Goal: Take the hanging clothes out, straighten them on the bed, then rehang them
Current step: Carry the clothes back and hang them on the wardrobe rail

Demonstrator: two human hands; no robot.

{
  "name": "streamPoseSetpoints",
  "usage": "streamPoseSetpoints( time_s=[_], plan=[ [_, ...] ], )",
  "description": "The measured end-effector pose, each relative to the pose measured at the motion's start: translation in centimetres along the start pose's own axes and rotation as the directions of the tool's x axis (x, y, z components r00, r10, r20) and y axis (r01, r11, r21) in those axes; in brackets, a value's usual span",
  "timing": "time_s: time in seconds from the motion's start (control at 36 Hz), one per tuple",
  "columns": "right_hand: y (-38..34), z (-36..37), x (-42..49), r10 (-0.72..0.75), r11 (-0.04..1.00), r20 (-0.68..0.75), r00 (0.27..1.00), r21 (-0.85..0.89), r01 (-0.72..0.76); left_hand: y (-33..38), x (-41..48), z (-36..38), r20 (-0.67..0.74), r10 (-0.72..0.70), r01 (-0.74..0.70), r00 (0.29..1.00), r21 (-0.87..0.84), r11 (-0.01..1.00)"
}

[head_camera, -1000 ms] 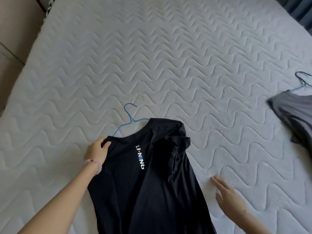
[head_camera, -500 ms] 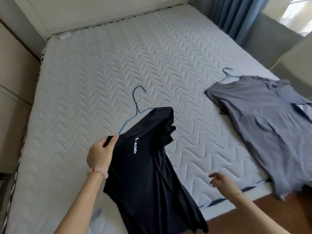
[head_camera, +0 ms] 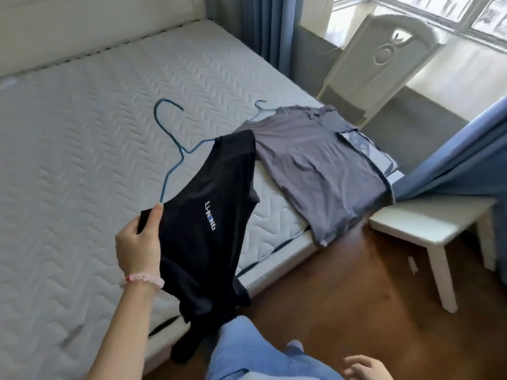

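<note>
Lifted off bed [head_camera: 68, 138] now: black shirt [head_camera: 203, 237] on blue hanger [head_camera: 170, 133] dangles from my left hand [head_camera: 137, 242], fingers [head_camera: 155, 219] clamped on shoulder; right hand [head_camera: 362, 367] idle, fingers [head_camera: 349, 362] loose. Rehanging step, I judge; next carry it off, hang by hook.

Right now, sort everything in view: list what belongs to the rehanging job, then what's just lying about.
Job: black shirt on the blue hanger, held up by the left grip; grey shirt on a second hanger, lying on the bed.

Lying about: white chair, white stool, blue curtain.
</note>
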State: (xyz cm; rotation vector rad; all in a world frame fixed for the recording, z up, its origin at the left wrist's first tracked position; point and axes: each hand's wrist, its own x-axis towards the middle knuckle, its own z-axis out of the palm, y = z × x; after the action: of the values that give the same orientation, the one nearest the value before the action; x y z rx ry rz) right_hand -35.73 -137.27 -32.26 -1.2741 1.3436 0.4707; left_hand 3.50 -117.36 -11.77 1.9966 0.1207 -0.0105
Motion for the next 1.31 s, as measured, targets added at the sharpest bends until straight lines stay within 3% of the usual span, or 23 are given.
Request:
streamPoseSetpoints(
  time_s=[0.14, 0.5, 0.78, 1.03, 1.19, 1.31],
  plan=[
    [-2.1, -4.2, 1.3, 0.026, 0.995, -0.047, 0.999, 0.096, -0.022, 2.4, -1.9, 3.8, -0.007, 0.01, -0.01, 1.0, -0.006, 1.0],
    [-23.2, -13.6, 8.9, -0.233, 0.966, -0.05, 0.971, 0.101, 0.237, 6.2, -1.6, 15.4, -0.069, 0.035, -0.033, 0.997, 0.021, 0.999],
    [-32.4, -22.3, 16.2, -0.186, 0.975, 0.018, 0.982, 0.129, 0.182, 9.8, 2.8, 28.2, -0.055, 0.043, -0.029, 0.998, 0.232, 0.972],
    [-34.6, -29.5, 20.2, -0.076, 0.996, 0.061, 0.995, 0.062, 0.072, 9.1, 6.0, 36.9, -0.008, -0.174, 0.166, 0.985, 0.345, 0.924],
    [-42.8, -32.8, 26.8, -0.057, 0.995, 0.07, 0.996, -0.079, 0.062, 8.1, 6.7, 41.2, -0.105, -0.307, 0.323, 0.946, 0.407, 0.855],
    [-51.8, -33.0, 33.4, -0.138, 0.96, 0.137, 0.981, -0.223, 0.167, 7.8, 8.1, 43.9, -0.201, -0.329, 0.385, 0.923, 0.437, 0.813]
  ],
)
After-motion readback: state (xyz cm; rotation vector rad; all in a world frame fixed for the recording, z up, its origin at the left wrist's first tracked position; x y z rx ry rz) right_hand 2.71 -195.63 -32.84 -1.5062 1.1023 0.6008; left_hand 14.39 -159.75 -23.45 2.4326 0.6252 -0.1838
